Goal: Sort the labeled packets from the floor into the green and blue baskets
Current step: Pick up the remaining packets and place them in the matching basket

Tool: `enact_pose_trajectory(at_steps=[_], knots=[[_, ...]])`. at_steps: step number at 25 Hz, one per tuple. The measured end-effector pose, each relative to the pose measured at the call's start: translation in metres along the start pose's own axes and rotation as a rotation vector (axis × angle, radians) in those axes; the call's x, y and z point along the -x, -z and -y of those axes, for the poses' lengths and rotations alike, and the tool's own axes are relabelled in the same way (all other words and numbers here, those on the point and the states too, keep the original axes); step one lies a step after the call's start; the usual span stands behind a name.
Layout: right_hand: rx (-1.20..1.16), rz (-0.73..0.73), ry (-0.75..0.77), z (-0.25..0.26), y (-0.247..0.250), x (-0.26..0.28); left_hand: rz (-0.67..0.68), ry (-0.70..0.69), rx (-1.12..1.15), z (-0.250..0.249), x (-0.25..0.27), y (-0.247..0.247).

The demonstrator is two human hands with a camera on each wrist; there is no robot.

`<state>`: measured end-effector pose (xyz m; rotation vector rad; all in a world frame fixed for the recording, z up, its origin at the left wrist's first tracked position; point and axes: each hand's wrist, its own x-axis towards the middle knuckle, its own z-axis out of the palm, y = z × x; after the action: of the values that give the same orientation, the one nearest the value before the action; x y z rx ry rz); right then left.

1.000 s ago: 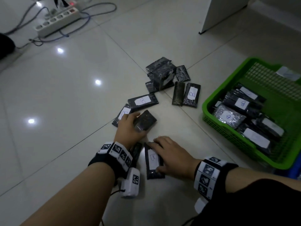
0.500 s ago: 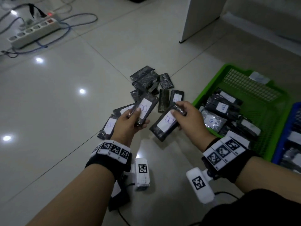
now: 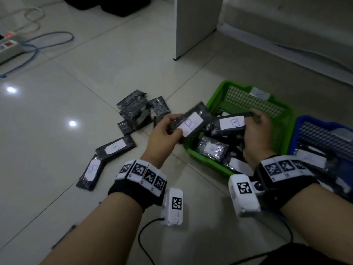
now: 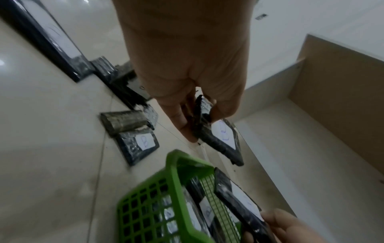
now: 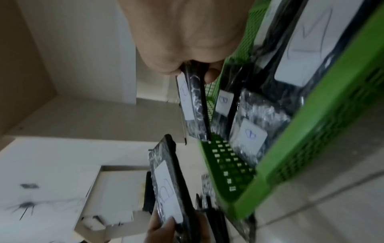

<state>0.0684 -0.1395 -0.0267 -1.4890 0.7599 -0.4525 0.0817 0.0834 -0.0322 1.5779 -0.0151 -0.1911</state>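
My left hand [image 3: 172,125] pinches a black packet with a white "B" label [image 3: 191,123] just left of the green basket's rim [image 3: 205,160]. My right hand [image 3: 253,120] holds a second "B" packet [image 3: 231,123] above the green basket, which has several labeled packets inside. The blue basket [image 3: 305,119] stands right of it, also with packets. In the left wrist view the fingers [image 4: 182,125] grip the packet [image 4: 222,134] near the basket corner [image 4: 180,164]. In the right wrist view a packet [image 5: 190,105] hangs from my fingers beside the basket wall [image 5: 311,131].
Loose packets lie on the tile floor: a pile [image 3: 135,111] and two labeled ones [image 3: 115,147] [image 3: 91,171] to the left. A white cabinet panel [image 3: 194,25] stands behind. A power strip [image 3: 7,47] with cables lies at far left.
Both hands have lifted a packet each from the floor and carried it right, up to the green basket. The head view has swung right, so the blue basket shows more.
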Motion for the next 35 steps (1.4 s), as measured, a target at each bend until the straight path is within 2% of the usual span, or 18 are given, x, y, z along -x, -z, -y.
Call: enact_pose_trajectory(at_steps=[4,6,8,11,13,15,18,20,24,26,28,30,31,33,35], knots=[[0.111,-0.059,-0.047,-0.018,0.024,-0.015,0.212,-0.111,-0.363,0.002,-0.008,-0.042],[0.141,-0.028,-0.047,-0.028,0.029,-0.014,0.332,-0.167,-0.612,0.006,-0.011,-0.054],[0.207,0.046,-0.031,-0.035,0.032,-0.011,0.393,-0.235,-0.786,0.013,-0.012,-0.059],[0.438,0.089,0.050,-0.041,0.032,-0.006,0.352,-0.373,-0.950,0.023,-0.008,-0.059],[0.586,0.068,0.178,-0.038,0.029,0.005,0.251,-0.462,-0.942,0.025,-0.003,-0.054],[0.627,0.115,0.332,-0.031,0.024,0.024,0.140,-0.477,-0.880,0.025,0.004,-0.041],[0.638,0.298,0.568,-0.028,0.007,0.062,-0.001,-0.409,-0.835,0.032,0.019,0.000],[0.717,0.464,0.667,-0.036,-0.009,0.089,-0.052,-0.348,-0.857,0.042,0.034,0.039],[0.767,0.814,0.798,-0.060,-0.042,0.147,-0.059,-0.053,-0.947,0.062,0.086,0.126],[0.796,1.015,0.801,-0.075,-0.057,0.166,-0.035,0.058,-0.994,0.067,0.114,0.157],[0.866,1.194,0.748,-0.087,-0.071,0.181,0.053,0.146,-1.021,0.073,0.138,0.181],[0.916,1.286,0.722,-0.095,-0.083,0.193,0.161,0.275,-1.021,0.077,0.153,0.192],[0.920,1.312,0.707,-0.097,-0.089,0.199,0.171,0.324,-0.998,0.079,0.159,0.194],[0.904,1.328,0.678,-0.100,-0.097,0.206,0.097,0.359,-0.913,0.081,0.162,0.194],[0.884,1.334,0.667,-0.100,-0.102,0.215,-0.035,0.395,-0.800,0.080,0.160,0.197]])
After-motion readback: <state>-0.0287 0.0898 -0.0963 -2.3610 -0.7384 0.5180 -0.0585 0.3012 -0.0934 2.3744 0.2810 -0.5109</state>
